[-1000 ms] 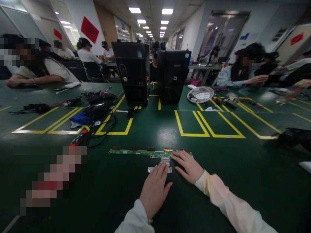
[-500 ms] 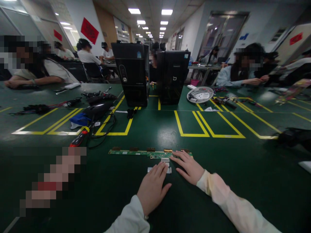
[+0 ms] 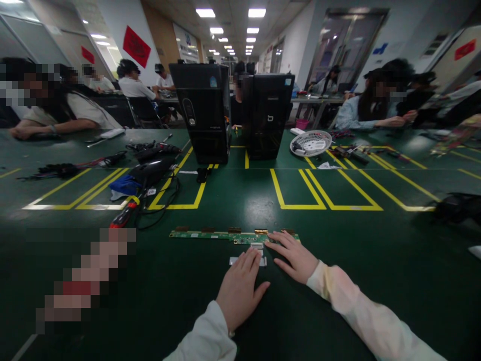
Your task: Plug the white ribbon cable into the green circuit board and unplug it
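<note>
A person's two bare hands lie palm down over a long green circuit board [image 3: 203,235], which stretches crosswise on the dark green worktop [image 3: 158,306] just in front of them. The left hand [image 3: 242,288] is open, fingers extended side by side and thumb apart, covering part of a pale flat strip [image 3: 233,261] just below the board. The right hand [image 3: 295,255], open with fingers a little spread, reaches across the board's right end and partly hides it. Neither hand grips anything; from here I cannot tell whether the fingertips press down.

Beyond, two black computer towers, one at left [image 3: 205,120] and one at right [image 3: 267,118], stand upright, partly blocking a seated co-worker [image 3: 236,111]. Left of the board lie a red-and-black handle [image 3: 124,215], its lower end lost in a blurred patch, a blue item [image 3: 126,185] and tangled black cables [image 3: 60,170]. A round white basket [image 3: 311,143] sits right of the towers, near a paper scrap [image 3: 327,165]. Yellow tape [image 3: 302,206] marks the surface between.
</note>
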Demonstrator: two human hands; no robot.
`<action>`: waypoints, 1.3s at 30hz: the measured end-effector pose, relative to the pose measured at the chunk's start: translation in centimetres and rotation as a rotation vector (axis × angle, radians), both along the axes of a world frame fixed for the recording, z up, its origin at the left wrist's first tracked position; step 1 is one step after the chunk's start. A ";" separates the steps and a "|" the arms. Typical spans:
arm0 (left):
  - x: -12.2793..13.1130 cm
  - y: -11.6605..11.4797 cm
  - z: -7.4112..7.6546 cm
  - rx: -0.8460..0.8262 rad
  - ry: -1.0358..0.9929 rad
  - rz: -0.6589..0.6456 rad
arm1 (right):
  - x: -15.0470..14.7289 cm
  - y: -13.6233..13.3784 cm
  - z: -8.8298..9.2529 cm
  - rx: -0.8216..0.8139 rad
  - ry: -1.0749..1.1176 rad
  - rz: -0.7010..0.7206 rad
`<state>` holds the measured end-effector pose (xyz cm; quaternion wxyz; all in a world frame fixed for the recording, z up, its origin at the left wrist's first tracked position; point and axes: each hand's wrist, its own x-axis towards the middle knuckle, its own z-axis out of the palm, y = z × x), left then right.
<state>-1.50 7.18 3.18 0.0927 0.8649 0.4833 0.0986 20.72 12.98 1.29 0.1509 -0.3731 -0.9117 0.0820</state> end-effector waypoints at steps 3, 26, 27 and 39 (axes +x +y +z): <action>0.4 -0.3 -0.1 0.007 -0.006 0.022 | 0.0 0.1 0.0 -0.007 0.001 0.004; 1.7 -0.8 -0.8 0.020 -0.033 0.126 | 0.1 0.2 -0.1 -0.002 -0.007 0.007; 1.8 -0.8 -0.9 0.025 -0.032 0.127 | 0.1 0.2 -0.1 -0.003 -0.008 0.008; 2.9 -0.9 -2.0 0.123 -0.052 0.175 | 0.1 0.1 0.0 -0.012 -0.006 0.003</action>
